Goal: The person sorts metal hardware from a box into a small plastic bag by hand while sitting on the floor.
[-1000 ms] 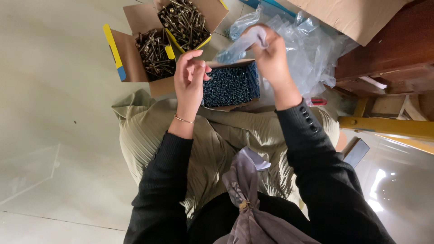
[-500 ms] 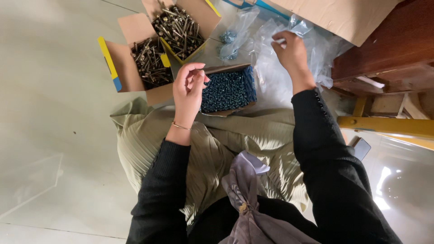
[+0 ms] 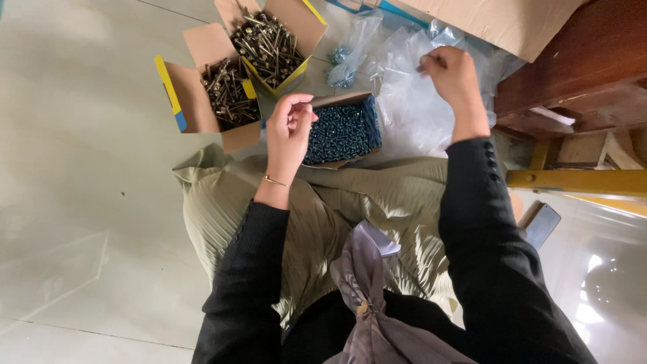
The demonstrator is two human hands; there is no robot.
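Above: left hand (image 3: 290, 128) cupped over box of dark screws (image 3: 340, 131), contents not visible. Right hand (image 3: 450, 75) pinching clear plastic bags (image 3: 411, 108), lifting one free.

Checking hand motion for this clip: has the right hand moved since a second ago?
Yes. The right hand moved rightward, away from the box of dark screws.

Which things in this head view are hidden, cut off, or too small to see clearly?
- Left hand: the curled fingers hide whether it holds a screw.
- Right hand: its fingertips are hidden at the clear plastic bags, so the grip is unclear.
- Box of dark screws: the left hand covers its left edge.
- Cardboard box: cut off by the top edge.
- Small bag: contents too small to identify.
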